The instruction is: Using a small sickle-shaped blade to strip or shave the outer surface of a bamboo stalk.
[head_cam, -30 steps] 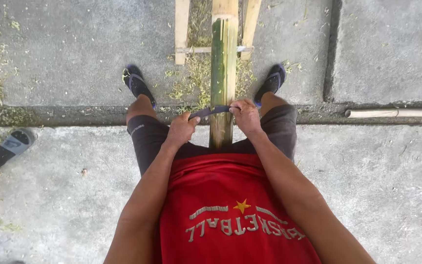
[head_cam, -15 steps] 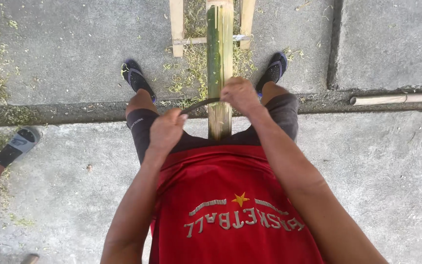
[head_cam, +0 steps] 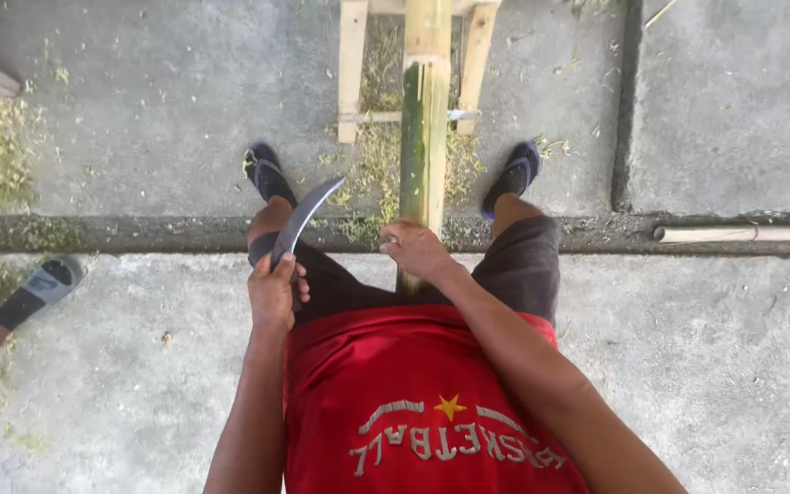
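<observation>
A thick bamboo pole [head_cam: 425, 137], part green and part scraped pale, runs away from me between my knees onto a wooden stand [head_cam: 353, 73]. My right hand [head_cam: 413, 249] grips the pole's near end. My left hand [head_cam: 274, 288] holds a curved dark blade [head_cam: 305, 218] by one end, lifted off the pole and pointing up to the right, left of the bamboo. I wear a red shirt, dark shorts and dark sandals.
Green bamboo shavings [head_cam: 372, 174] lie around the stand and at the far left. A pale stick [head_cam: 742, 234] lies along the concrete joint at right. Another person's foot in a grey slide sandal [head_cam: 37, 291] is at the left edge.
Both hands held the blade across the pole earlier. The right hand let go of it and took the bamboo. The left hand swung the blade off to the left.
</observation>
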